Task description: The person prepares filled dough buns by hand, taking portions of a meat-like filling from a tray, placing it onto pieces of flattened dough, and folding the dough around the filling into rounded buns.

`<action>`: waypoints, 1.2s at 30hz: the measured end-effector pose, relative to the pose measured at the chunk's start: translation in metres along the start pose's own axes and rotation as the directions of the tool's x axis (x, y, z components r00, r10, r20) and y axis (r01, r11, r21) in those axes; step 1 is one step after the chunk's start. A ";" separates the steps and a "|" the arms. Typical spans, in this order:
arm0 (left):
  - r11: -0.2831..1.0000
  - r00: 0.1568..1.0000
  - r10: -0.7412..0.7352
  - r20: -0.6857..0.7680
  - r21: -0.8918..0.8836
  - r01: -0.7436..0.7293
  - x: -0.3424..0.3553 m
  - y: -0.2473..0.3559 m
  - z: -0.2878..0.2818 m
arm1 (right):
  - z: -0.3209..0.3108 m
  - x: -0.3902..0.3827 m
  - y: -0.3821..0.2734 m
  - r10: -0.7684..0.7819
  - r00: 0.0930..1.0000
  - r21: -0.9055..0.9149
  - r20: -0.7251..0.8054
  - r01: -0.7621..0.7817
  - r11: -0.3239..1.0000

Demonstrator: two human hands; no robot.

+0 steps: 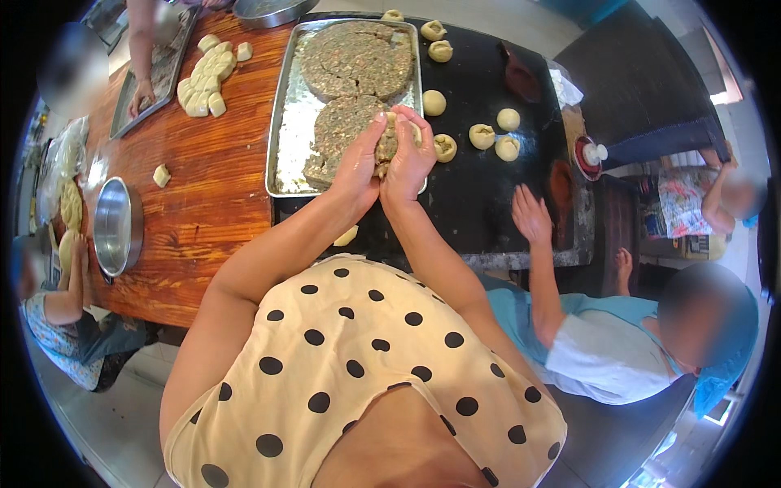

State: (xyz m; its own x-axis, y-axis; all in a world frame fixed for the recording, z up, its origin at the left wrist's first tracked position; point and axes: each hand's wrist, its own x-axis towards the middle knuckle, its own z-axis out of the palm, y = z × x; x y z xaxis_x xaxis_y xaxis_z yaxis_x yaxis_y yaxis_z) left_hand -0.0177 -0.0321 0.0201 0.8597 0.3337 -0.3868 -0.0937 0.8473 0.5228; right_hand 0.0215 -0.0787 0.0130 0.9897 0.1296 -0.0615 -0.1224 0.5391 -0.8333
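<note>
Above the near right part of a metal tray (281, 106), my left hand (359, 163) and my right hand (409, 167) are cupped together. Between them they grip a piece of dough (392, 124) with brown, speckled filling (386, 151) at its opening. My fingers hide most of it. Two large mounds of the same filling lie in the tray, a far mound (358, 57) and a near mound (333, 134) cut straight on one side. To the right, on a black griddle-like surface (480, 215), sit several pale dough balls (434, 102), some with open folds on top.
On the wooden table (203, 220) at left are a pile of dough pieces (207, 80), a round metal pan (118, 228) and another tray (163, 85) where a person's hand (141, 96) works. At right, a co-worker's hand (532, 213) reaches over the black surface near a dark red spoon-shaped object (561, 191).
</note>
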 end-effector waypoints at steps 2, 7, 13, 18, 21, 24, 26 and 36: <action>0.997 0.997 0.053 -0.056 0.067 -0.049 -0.007 0.003 0.007 | -0.001 -0.001 0.003 -0.059 0.998 -0.076 0.014 0.060 0.995; 0.977 0.981 0.158 -0.115 0.165 -0.138 0.000 0.003 0.003 | 0.004 0.003 0.013 -0.158 0.986 -0.197 0.052 0.165 0.966; 0.998 0.989 -0.041 -0.139 -0.043 0.035 0.029 0.018 -0.017 | 0.004 0.021 0.024 -0.017 0.985 -0.207 0.173 0.053 0.977; 0.989 0.983 -0.141 -0.114 0.038 0.146 0.041 0.032 -0.047 | -0.008 0.043 0.039 0.320 0.932 -0.247 0.170 -0.274 0.930; 0.965 0.987 -0.051 -0.150 0.247 0.087 0.044 0.029 -0.047 | -0.015 0.044 0.055 0.387 0.908 -0.378 0.158 -0.306 0.874; 0.840 0.964 0.094 -0.248 0.539 0.057 0.063 0.023 -0.075 | -0.008 0.022 0.067 0.156 0.976 -0.527 0.153 -0.053 0.848; 0.758 0.959 0.135 -0.249 0.650 0.062 0.068 0.022 -0.082 | -0.002 0.010 0.070 -0.029 0.986 -0.640 0.167 0.131 0.757; 0.857 0.986 -0.162 -0.032 0.492 0.157 0.079 0.059 -0.078 | 0.007 0.049 0.073 0.289 0.946 -0.070 0.145 -0.282 0.957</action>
State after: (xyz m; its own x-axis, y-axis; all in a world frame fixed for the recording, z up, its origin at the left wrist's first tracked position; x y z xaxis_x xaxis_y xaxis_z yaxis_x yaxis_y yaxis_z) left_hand 0.0059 0.0768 -0.0385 0.8471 0.2046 -0.4905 0.3016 0.5749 0.7606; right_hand 0.0601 -0.0275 -0.0473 0.8900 0.3996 -0.2195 -0.3909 0.4212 -0.8184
